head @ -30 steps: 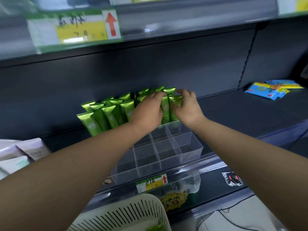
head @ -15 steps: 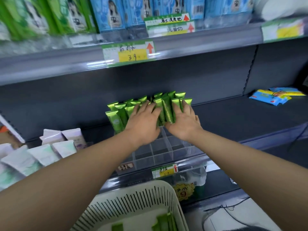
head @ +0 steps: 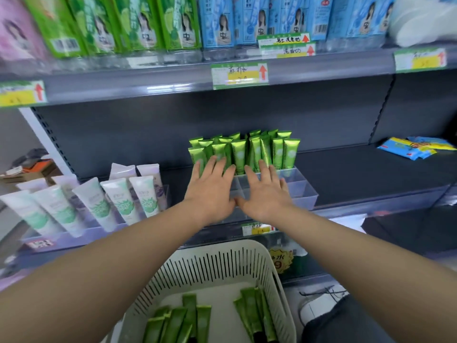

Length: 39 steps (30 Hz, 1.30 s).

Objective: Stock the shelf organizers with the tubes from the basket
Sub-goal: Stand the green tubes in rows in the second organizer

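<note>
Dark grey metal shelving across the whole view, perforated uprights at either side of its back panel. Above, a grey shelf lip with pale glare along it and yellow-and-green price labels with red arrows; green cartons and blue cartons side by side on top. Blue packets far right on the middle shelf board. Pale floor low right, crossed by thin dark cables. Blurred clutter beyond the left upright
</note>
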Each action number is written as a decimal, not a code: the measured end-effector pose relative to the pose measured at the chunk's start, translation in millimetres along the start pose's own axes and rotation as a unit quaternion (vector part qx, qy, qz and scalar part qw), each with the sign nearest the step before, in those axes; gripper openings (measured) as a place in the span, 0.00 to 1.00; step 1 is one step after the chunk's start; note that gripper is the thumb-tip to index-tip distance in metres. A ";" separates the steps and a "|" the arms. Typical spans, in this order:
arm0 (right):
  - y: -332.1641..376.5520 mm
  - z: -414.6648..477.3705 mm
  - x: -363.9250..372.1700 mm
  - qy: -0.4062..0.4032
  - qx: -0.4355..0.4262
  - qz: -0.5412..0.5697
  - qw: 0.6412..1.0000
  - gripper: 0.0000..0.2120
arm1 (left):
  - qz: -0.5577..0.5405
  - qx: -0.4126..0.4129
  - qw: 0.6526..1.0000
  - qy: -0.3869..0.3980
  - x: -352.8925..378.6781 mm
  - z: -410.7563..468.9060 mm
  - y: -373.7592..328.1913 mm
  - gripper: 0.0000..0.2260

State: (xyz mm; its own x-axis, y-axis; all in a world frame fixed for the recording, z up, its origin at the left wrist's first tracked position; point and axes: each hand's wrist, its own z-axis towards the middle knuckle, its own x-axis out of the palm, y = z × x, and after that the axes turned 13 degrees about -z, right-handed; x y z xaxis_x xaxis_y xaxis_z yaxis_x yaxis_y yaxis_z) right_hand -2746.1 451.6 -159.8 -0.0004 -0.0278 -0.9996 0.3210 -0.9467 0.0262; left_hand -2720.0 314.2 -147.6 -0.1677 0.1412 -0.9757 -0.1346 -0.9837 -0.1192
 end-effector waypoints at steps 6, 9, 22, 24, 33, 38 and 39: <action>23.2 -28.8 13.9 -0.007 -0.022 0.015 1.000 0.38 | -0.014 -0.012 1.000 0.000 0.4 -39.7 8.4 0.34; 34.4 -41.2 22.5 -0.018 -0.043 0.014 0.999 0.38 | -0.019 -0.015 1.000 -0.019 8.3 -62.6 15.9 0.33; 77.0 -86.5 96.4 0.038 -0.088 0.005 0.995 0.40 | -0.017 -0.068 0.996 0.048 68.5 -150.1 41.1 0.35; 80.7 -91.6 109.7 0.057 -0.089 0.018 0.994 0.39 | -0.019 -0.075 0.995 0.059 78.7 -158.6 45.7 0.35; 90.5 -106.4 159.3 0.139 -0.100 0.023 0.985 0.40 | -0.056 -0.105 0.986 0.115 130.9 -188.5 67.7 0.32; 93.5 -104.9 182.4 0.168 -0.111 0.035 0.979 0.40 | -0.064 -0.115 0.982 0.133 152.6 -193.8 79.5 0.29; 94.2 -103.7 186.9 0.174 -0.112 0.036 0.978 0.40 | -0.069 -0.114 0.982 0.136 155.7 -193.0 81.2 0.28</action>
State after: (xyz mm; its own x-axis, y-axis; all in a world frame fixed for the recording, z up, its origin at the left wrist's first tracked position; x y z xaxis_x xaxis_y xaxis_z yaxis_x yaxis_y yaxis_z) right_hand -2617.7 390.5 -345.1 0.3391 0.0552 -0.9391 0.5081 -0.8509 0.1335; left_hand -2568.6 234.8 -344.7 0.1088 0.2694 -0.9569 0.0891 -0.9613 -0.2605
